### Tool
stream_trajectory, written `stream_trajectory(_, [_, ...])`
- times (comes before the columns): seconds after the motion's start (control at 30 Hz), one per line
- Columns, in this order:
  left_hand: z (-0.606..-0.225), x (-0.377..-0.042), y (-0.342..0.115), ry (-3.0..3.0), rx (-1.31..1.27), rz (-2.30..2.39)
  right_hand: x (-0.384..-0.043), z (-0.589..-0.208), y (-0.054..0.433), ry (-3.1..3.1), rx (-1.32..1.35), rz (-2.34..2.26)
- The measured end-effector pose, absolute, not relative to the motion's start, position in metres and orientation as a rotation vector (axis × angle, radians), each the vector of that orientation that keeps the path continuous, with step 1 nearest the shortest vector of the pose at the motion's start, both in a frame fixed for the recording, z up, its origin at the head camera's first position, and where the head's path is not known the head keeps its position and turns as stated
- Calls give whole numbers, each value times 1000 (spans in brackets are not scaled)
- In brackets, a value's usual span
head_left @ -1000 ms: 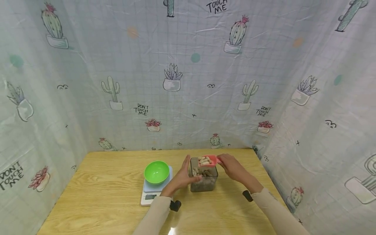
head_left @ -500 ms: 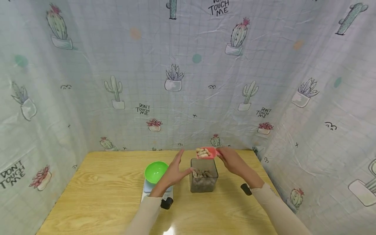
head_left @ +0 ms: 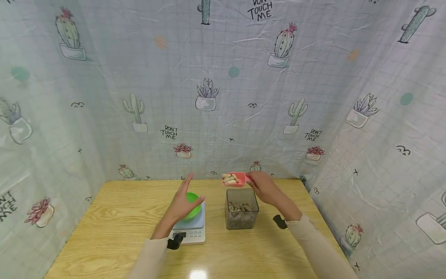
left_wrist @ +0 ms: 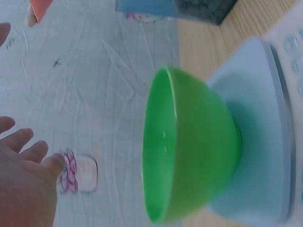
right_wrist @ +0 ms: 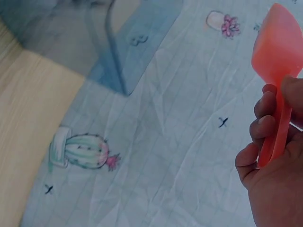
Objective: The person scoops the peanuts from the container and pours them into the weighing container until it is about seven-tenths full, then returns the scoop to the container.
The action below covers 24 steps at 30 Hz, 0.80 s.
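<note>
My right hand grips the handle of a pink scoop, its fingers wrapped round it in the right wrist view. Peanuts lie in the scoop, which is held above and behind a clear grey container. More peanuts fill the lower part of that container. My left hand, fingers spread and holding nothing, hovers over a green bowl and partly covers it in the head view. The bowl stands upright on the pale blue plate of a kitchen scale; in the left wrist view its visible inside wall is bare.
A wooden table carries the scale and, to its right, the container. Behind and on both sides hangs a cactus-print curtain, close to the table's back edge.
The scoop of peanuts has risen out from over the container and moved left. My left hand has let go of the container's side and moved left to the bowl.
</note>
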<state>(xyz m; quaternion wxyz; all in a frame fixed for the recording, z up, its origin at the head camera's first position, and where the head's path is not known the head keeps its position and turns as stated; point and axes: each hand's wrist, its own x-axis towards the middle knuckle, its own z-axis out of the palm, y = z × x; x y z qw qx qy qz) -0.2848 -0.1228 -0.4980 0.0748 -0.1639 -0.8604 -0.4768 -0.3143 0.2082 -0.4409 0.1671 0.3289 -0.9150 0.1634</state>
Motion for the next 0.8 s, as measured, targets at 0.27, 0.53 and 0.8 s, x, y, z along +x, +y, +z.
stream_trajectory(0.27, [-521,-292,-164,-2704,-450,-1404,-320,-444,169,-2547,1011,476])
stream_trajectory(0.53, [-540,-292,-177,-2788,-426,-1408,-322,-453,132,-2546,1034,421])
stream_trajectory(0.8, [-556,-291,-181,-2864,-348,-1351,-321,-468,105,-2610,1018,327])
